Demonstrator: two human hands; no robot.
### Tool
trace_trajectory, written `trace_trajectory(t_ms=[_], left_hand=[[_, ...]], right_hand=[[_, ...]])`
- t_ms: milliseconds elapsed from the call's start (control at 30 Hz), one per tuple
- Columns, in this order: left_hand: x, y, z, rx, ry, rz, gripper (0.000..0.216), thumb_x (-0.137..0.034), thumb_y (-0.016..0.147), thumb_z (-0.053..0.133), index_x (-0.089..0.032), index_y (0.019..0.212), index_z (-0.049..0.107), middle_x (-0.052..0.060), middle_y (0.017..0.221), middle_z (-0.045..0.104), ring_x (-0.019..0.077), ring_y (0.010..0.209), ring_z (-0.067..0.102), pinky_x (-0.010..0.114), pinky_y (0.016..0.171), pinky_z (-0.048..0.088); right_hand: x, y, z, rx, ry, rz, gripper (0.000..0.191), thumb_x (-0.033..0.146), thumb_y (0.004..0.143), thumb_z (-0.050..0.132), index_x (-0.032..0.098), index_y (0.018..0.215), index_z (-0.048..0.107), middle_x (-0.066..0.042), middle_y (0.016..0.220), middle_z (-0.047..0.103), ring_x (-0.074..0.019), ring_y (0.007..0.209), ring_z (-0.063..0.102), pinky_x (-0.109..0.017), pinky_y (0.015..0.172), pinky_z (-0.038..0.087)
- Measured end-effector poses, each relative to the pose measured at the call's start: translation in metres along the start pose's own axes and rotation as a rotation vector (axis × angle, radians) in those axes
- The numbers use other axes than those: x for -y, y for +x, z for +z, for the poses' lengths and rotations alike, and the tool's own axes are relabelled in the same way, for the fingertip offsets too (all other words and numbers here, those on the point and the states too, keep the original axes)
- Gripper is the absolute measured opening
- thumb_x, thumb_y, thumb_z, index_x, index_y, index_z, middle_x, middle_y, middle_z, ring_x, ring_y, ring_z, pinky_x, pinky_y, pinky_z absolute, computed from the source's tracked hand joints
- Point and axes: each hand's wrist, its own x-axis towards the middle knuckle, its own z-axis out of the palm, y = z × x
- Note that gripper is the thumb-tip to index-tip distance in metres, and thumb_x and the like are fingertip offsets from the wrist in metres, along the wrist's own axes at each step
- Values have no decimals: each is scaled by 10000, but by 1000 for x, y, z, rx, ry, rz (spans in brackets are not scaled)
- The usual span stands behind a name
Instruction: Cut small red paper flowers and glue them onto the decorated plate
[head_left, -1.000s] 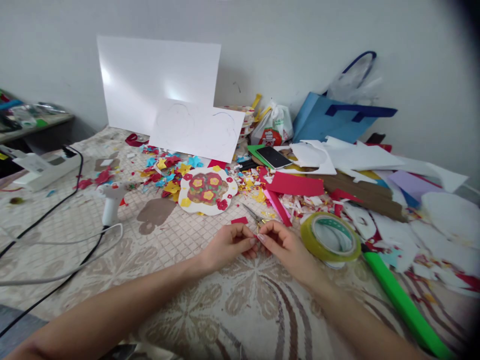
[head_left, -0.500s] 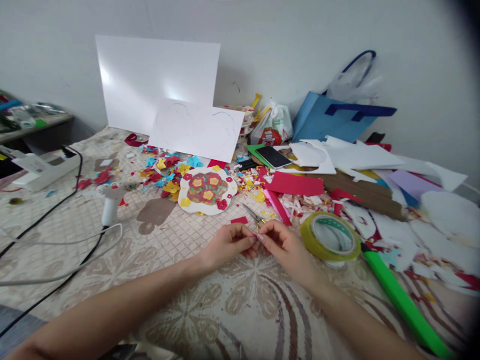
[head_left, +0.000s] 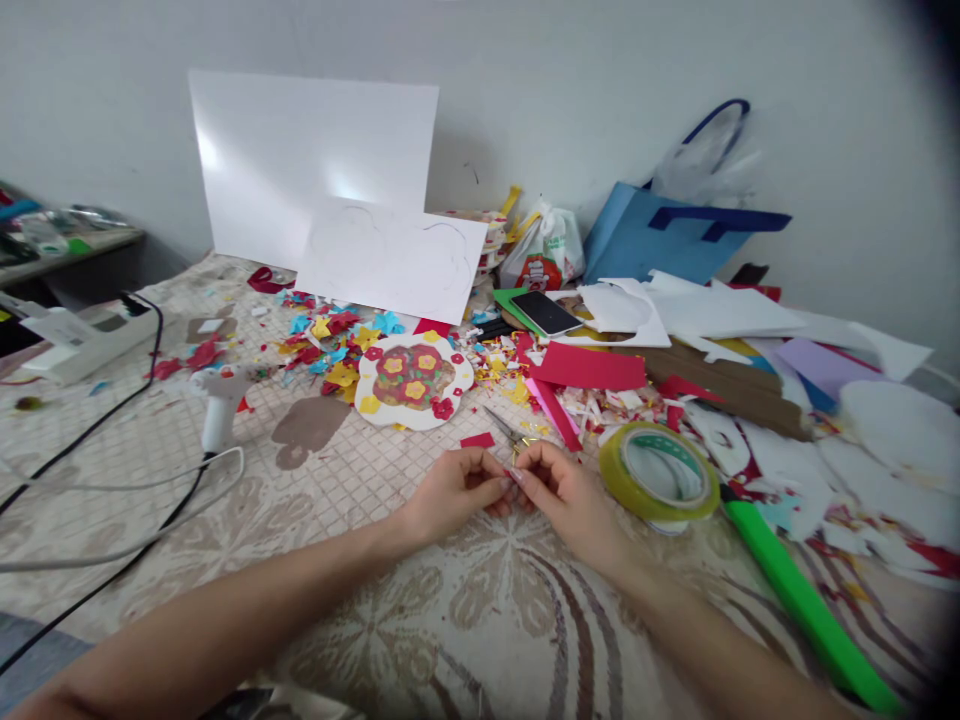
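Observation:
My left hand [head_left: 457, 492] and my right hand [head_left: 562, 492] meet fingertip to fingertip low over the patterned cloth [head_left: 480, 620]. Together they pinch a tiny red paper scrap [head_left: 511, 472], mostly hidden by the fingers. Just beyond them lie small scissors [head_left: 508, 428] and a loose red paper piece [head_left: 478, 440]. Farther back rests a white flower-shaped card [head_left: 415, 379] covered with red and yellow paper flowers.
A roll of tape [head_left: 660, 470] and a green tube [head_left: 802, 600] lie at the right. A white glue gun [head_left: 220, 405] with cables sits left. A phone [head_left: 547, 312], red paper [head_left: 589, 367], piled sheets and a blue bag [head_left: 660, 245] crowd the back.
Both hands stay together at the same spot; the fingers have shifted only slightly on the scrap.

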Motion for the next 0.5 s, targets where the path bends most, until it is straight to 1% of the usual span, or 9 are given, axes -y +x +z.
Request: trace_trajectory(t_ms=[100, 200, 333, 400, 500], left_hand=[[-1, 1, -1, 4, -57, -14, 272, -363, 725, 675, -118, 740, 557, 32, 653, 648, 108, 587, 605, 246, 616, 489], [-3, 0, -2, 0, -90, 3, 271, -362, 726, 679, -120, 738, 557, 30, 650, 649, 104, 590, 601, 241, 619, 481], [-6, 0, -3, -2, -74, 20, 285, -375, 722, 683, -118, 741, 562, 33, 648, 647, 104, 589, 596, 237, 612, 472], [-6, -1, -3, 2, -54, 20, 290, -382, 719, 683, -117, 739, 565, 34, 646, 644, 107, 588, 594, 240, 611, 472], [-5, -1, -3, 8, -35, 17, 290, -384, 726, 675, -114, 744, 572, 37, 650, 643, 109, 588, 592, 243, 610, 472]], right_hand=[[-1, 1, 0, 13, 110, 61, 135, 333, 869, 504, 199, 872, 493, 26, 663, 538, -121, 580, 542, -253, 562, 455], [-2, 2, -2, 69, 196, 103, 203, 397, 884, 487, 196, 892, 514, 24, 649, 549, -118, 571, 542, -238, 531, 448], [-5, 1, -3, 109, 197, 100, 231, 413, 857, 542, 197, 780, 512, 47, 594, 503, -97, 511, 474, -215, 486, 408], [-5, 0, -3, 105, 191, 93, 232, 409, 861, 539, 199, 766, 507, 53, 581, 481, -94, 501, 456, -214, 479, 396], [-2, -1, -3, 104, 156, 45, 213, 383, 884, 514, 197, 779, 516, 47, 603, 489, -97, 533, 471, -220, 514, 402]])
